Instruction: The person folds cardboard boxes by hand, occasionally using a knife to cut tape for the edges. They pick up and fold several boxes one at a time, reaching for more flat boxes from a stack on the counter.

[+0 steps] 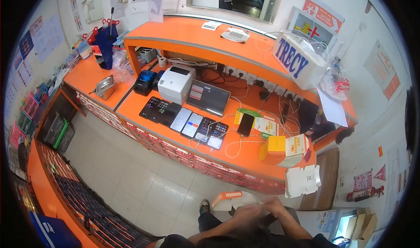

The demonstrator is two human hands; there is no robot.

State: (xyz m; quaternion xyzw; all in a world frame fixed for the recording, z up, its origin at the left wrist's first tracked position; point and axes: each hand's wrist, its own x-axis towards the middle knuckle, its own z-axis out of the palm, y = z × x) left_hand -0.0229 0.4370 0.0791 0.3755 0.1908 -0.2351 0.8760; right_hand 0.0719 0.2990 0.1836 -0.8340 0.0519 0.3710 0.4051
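A blue folder (pixel 54 230) lies at the far left, below a dark bin (pixel 65 136) with a green rim. Further right, an open metal tray (pixel 105 88) rests on the orange tabletop (pixel 251 157), then a white printer (pixel 175 88), a row of phones (pixel 192 125) — several with lit screens, their text too small to read — and, behind them, an open laptop (pixel 209 98). Toward the bottom centre, well in front of the tabletop, a white packet (pixel 227 199) with an orange printed patch is at the left hand (pixel 247 213); its lettering cannot be made out. The left hand touches the packet's lower right side, but motion blur hides how far its fingers are open. Just beside it, the right hand (pixel 273 207) has its fingers bent toward the left one — whether they pinch anything, I cannot tell. Above the hands, a dark-screened phone (pixel 246 124) sits on the tabletop, with a yellow box (pixel 274 149) to its right. A white block (pixel 292 61) on the raised shelf reads "TRECY" in large blue capitals. White sheets (pixel 302 181) overhang the tabletop's end, and a red fire extinguisher (pixel 365 194) is on the right wall.
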